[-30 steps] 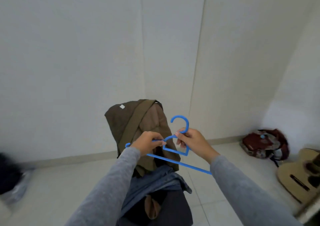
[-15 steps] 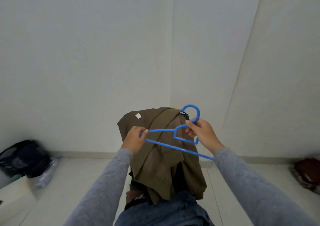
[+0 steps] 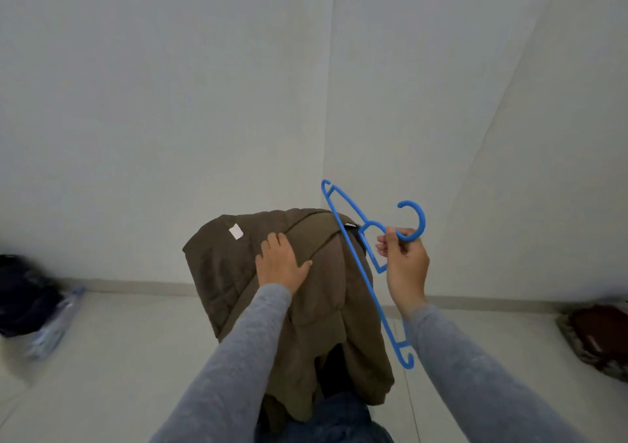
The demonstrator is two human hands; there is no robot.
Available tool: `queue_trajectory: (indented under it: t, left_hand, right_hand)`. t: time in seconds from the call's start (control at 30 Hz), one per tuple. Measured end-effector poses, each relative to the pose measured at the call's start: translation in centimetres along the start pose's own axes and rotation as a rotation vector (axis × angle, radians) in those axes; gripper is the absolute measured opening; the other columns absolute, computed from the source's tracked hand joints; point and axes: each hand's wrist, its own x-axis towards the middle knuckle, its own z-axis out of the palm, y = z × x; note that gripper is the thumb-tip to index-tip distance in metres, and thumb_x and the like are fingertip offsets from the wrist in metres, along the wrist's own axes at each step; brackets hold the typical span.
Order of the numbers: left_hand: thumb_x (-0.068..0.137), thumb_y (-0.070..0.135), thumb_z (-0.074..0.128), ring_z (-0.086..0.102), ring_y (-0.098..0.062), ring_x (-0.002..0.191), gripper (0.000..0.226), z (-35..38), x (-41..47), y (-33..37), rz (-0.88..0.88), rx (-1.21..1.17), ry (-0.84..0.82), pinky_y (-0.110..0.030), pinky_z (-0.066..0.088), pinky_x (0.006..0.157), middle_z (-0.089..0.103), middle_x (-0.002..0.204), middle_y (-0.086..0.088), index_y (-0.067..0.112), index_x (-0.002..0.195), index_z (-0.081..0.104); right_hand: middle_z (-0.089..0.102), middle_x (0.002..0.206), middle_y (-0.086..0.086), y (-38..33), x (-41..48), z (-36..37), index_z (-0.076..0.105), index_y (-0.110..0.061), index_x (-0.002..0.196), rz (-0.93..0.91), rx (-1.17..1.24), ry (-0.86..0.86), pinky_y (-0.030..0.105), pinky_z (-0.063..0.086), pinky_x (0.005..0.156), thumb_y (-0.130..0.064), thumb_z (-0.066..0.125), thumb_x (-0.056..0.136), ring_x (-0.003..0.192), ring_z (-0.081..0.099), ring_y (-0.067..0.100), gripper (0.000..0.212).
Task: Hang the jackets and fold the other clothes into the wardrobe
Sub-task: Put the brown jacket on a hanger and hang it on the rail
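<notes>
- Right, the left hand [image 3: 282, 266] lies palm down on the brown jacket [image 3: 231, 272], fingers straight and a little spread, thumb out to the side. It presses on the cloth and grips nothing.
- Over on the other side, the right hand [image 3: 406, 266] is raised beside the jacket, with finger and thumb pinched on the blue hanger [image 3: 422, 221] just under its hook.
- That hanger is tilted steeply, with one shoulder tip up against the wall [image 3: 170, 102] and the other down by the right forearm's grey sleeve [image 3: 475, 374]. The hook curls away to the right.
- Its long bar crosses the jacket's right edge. I cannot tell whether bar and cloth actually touch.
- Now the jacket: it is draped in a heap over something dark, a small white tag [image 3: 236, 231] showing near the top and its hem hanging towards the camera.
- Blue denim [image 3: 336, 419] peeks out below the hem at the bottom of the frame.
- Down on the pale floor [image 3: 119, 357], a dark bag [image 3: 23, 293] and some clear plastic [image 3: 57, 323] sit far left by the wall.
- Far right, well apart from them, a dark red bundle [image 3: 598, 337] sits at the frame edge.
</notes>
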Motion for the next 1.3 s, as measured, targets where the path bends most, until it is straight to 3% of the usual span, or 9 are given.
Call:
queue_trajectory:
  t: [0.1, 0.27, 0.47, 0.73, 0.93, 1.0, 1.1, 1.2, 1.3]
  left_hand:
    - [0.085, 0.046, 0.061, 0.037, -0.027, 0.127, 0.081, 1.3, 2.1, 0.1, 0.020, 0.156, -0.001, -0.036, 0.038, 0.101, 0.031, 0.140, -0.015, 0.002, 0.140, 0.023]
    - [0.094, 0.007, 0.043, 0.058, -0.027, 0.103, 0.020, 2.4, 4.8, -1.1, 0.136, 0.150, 0.073, -0.033, 0.049, 0.085, 0.057, 0.111, -0.013, 0.003, 0.113, 0.048]
    - [0.092, 0.009, 0.042, 0.052, -0.029, 0.117, 0.034, 3.7, 1.1, -4.2, 0.247, 0.065, -0.204, -0.035, 0.041, 0.097, 0.053, 0.126, -0.013, 0.005, 0.126, 0.047]
    - [0.079, 0.010, 0.052, 0.058, -0.029, 0.102, 0.011, 3.9, -1.6, -10.3, 0.123, -0.107, -0.545, -0.030, 0.046, 0.086, 0.060, 0.109, -0.013, 0.012, 0.089, 0.056]
    - [0.083, 0.007, 0.049, 0.058, -0.023, 0.099, 0.011, 6.8, -4.8, -12.5, 0.222, 0.030, -0.816, -0.025, 0.046, 0.082, 0.053, 0.094, -0.005, 0.013, 0.090, 0.054]
    - [0.084, 0.010, 0.051, 0.057, -0.025, 0.107, 0.017, 7.8, -5.2, -13.4, 0.253, 0.080, -0.859, -0.028, 0.046, 0.090, 0.055, 0.106, -0.006, 0.013, 0.100, 0.056]
    - [0.085, 0.021, 0.061, 0.049, -0.025, 0.118, 0.044, 7.3, -4.3, -12.8, 0.182, -0.259, -0.625, -0.031, 0.040, 0.102, 0.048, 0.128, -0.007, 0.012, 0.126, 0.049]
    - [0.082, 0.042, 0.066, 0.051, -0.023, 0.113, 0.055, 3.6, -1.8, -10.0, -0.119, -0.789, -0.194, -0.037, 0.042, 0.100, 0.048, 0.122, -0.003, 0.015, 0.125, 0.044]
    - [0.077, 0.064, 0.060, 0.049, -0.026, 0.118, 0.078, 0.7, 1.4, -7.7, -0.284, -0.889, -0.039, -0.042, 0.039, 0.104, 0.046, 0.130, -0.006, 0.014, 0.132, 0.038]
  right_hand:
    - [0.067, 0.082, 0.001, 0.5, 0.1, 0.7, 0.058, -0.020, 0.083, 0.016, -0.001, -0.024, 0.022, 0.054, 0.075, -0.019, 0.053, 0.095, 0.076, 0.065, 0.011, 0.013]
    - [0.067, 0.083, 0.002, 1.0, 0.3, 1.5, 0.058, -0.014, 0.085, 0.036, 0.004, 0.042, 0.021, 0.056, 0.075, -0.018, 0.052, 0.096, 0.075, 0.066, 0.009, 0.012]
    - [0.064, 0.079, -0.001, 0.3, -0.7, 3.1, 0.055, -0.010, 0.089, 0.046, 0.043, 0.170, 0.017, 0.055, 0.070, -0.020, 0.050, 0.097, 0.069, 0.062, 0.005, 0.014]
    - [0.063, 0.078, -0.002, -0.7, -2.8, 5.9, 0.055, -0.018, 0.086, 0.069, 0.069, 0.187, 0.011, 0.053, 0.066, -0.020, 0.049, 0.097, 0.069, 0.062, 0.006, 0.013]
    - [0.063, 0.079, -0.002, 0.2, -3.7, 5.8, 0.055, -0.014, 0.091, 0.089, 0.029, 0.210, 0.012, 0.054, 0.066, -0.021, 0.048, 0.098, 0.071, 0.062, 0.008, 0.011]
    - [0.063, 0.079, -0.001, 0.3, -4.0, 5.9, 0.055, -0.013, 0.092, 0.095, 0.036, 0.220, 0.011, 0.053, 0.065, -0.020, 0.048, 0.098, 0.070, 0.062, 0.007, 0.011]
    - [0.063, 0.079, -0.001, 0.2, -4.2, 5.9, 0.055, -0.015, 0.089, 0.096, 0.043, 0.221, 0.011, 0.053, 0.065, -0.019, 0.048, 0.097, 0.070, 0.062, 0.007, 0.011]
    - [0.063, 0.078, -0.001, 0.5, -4.6, 5.9, 0.054, -0.018, 0.086, 0.098, 0.041, 0.216, 0.011, 0.053, 0.065, -0.019, 0.048, 0.097, 0.070, 0.062, 0.007, 0.013]
    - [0.063, 0.079, -0.001, 0.8, -5.2, 5.6, 0.055, -0.014, 0.089, 0.099, 0.037, 0.198, 0.011, 0.053, 0.065, -0.020, 0.048, 0.097, 0.070, 0.062, 0.007, 0.012]
